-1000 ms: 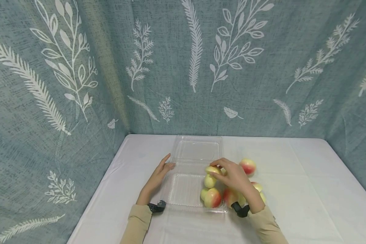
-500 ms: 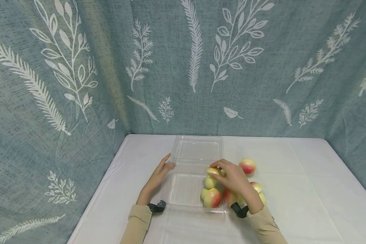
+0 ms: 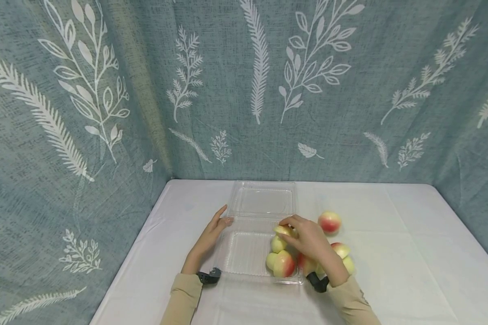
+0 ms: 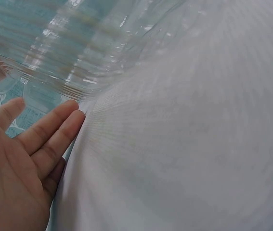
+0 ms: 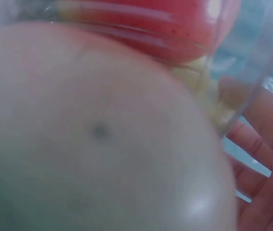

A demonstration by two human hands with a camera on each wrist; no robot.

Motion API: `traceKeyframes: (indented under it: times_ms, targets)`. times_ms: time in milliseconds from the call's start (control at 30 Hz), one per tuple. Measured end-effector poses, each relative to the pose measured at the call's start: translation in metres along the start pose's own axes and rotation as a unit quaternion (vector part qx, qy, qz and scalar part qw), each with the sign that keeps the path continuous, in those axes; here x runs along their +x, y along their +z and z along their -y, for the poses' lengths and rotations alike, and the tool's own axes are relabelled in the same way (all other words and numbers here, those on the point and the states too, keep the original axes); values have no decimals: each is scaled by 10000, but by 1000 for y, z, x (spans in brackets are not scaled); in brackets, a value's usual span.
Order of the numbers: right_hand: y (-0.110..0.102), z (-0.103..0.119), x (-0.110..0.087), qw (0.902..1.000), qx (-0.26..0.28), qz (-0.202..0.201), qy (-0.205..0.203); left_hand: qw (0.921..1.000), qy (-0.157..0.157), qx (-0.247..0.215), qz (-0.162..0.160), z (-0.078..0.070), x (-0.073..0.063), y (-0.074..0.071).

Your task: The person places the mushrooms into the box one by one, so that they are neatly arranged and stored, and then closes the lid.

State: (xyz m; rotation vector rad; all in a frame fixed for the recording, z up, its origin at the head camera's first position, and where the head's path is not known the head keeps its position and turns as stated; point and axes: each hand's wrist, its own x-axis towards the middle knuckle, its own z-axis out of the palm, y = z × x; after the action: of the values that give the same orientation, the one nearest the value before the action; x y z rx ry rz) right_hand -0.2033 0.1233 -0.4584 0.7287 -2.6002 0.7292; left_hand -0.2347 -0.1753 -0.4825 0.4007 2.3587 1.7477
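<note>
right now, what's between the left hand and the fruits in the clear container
From left hand to fruits, the head view shows the clear clamshell container's left wall, then its bare floor.

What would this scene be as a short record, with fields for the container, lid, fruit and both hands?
Container: clear plastic, open, on a white-covered table
Lid: clear, laid back beyond the container's far edge
Left hand: fingers extended, beside the container's left side; contact unclear
Right hand: pinches a yellow fruit at the container's right side
Fruit inside: yellow and red, along the right side
Fruit outside: yellow and red, right of the container; some partly hidden, so uncounted
</note>
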Motion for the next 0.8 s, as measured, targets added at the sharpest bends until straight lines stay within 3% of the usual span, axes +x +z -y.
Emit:
traceKeyframes:
  times_ms: [500, 733, 800]
  targets:
    - [4, -3, -3, 9999, -20, 110, 26, 9999, 55, 89, 2, 0, -1, 0]
    - [6, -4, -3, 9999, -42, 132, 36, 9997, 87, 51, -233, 34, 12, 0]
    - [6, -4, -3, 9998, -66, 161, 61, 9995, 116, 96, -263, 37, 13, 0]
